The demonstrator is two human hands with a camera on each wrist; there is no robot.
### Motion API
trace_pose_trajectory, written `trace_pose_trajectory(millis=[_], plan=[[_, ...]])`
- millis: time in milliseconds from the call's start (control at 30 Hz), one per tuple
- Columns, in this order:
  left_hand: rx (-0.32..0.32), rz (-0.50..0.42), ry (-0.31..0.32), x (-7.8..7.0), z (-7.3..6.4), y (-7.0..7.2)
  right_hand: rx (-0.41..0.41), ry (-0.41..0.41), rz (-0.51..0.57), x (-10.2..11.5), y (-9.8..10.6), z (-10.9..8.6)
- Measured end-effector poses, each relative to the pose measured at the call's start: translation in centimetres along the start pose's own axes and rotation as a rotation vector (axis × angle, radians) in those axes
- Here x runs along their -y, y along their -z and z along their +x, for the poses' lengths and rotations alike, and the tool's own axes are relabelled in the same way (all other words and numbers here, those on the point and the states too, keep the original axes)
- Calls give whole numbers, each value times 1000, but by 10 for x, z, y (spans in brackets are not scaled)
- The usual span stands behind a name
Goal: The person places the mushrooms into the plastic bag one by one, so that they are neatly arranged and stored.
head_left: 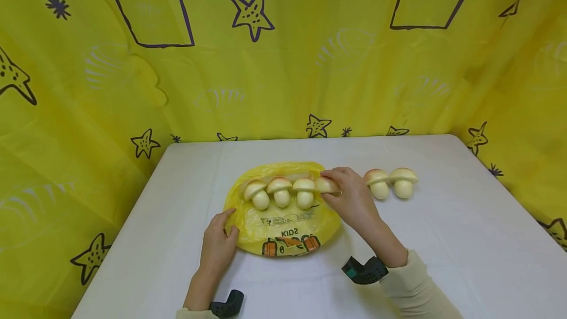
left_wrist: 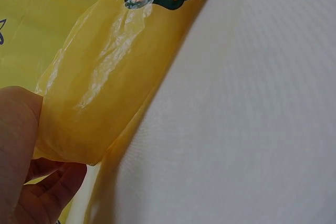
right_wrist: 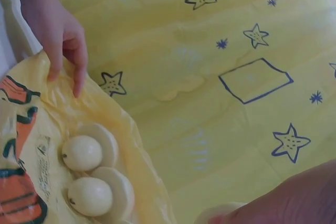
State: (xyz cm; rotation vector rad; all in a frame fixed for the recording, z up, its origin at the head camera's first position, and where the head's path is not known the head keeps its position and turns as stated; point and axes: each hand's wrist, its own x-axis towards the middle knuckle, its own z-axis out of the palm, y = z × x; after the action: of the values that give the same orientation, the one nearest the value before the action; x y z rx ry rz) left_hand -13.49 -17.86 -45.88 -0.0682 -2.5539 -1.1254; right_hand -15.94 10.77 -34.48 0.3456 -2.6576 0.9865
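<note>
A yellow plastic bag with orange printed pictures lies on the table, its near edge rounded and puffed up. Three mushrooms with cream stems and tan caps stand in a row on it; two of them show in the right wrist view. My left hand pinches the bag's left edge, thumb on one side and fingers on the other, as the left wrist view shows. With its fingertips, my right hand grips another mushroom by the cap at the row's right end; its stem is hidden.
Two more mushrooms stand side by side on the white table, right of my right hand. A yellow curtain with drawn stars hangs behind the table and along both sides.
</note>
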Motion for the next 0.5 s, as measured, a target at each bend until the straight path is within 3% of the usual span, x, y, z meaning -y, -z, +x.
trace_pose_trajectory(millis=[500], plan=[[1, -1, -1, 0, 0, 0, 35, 17, 66, 13, -28, -4]])
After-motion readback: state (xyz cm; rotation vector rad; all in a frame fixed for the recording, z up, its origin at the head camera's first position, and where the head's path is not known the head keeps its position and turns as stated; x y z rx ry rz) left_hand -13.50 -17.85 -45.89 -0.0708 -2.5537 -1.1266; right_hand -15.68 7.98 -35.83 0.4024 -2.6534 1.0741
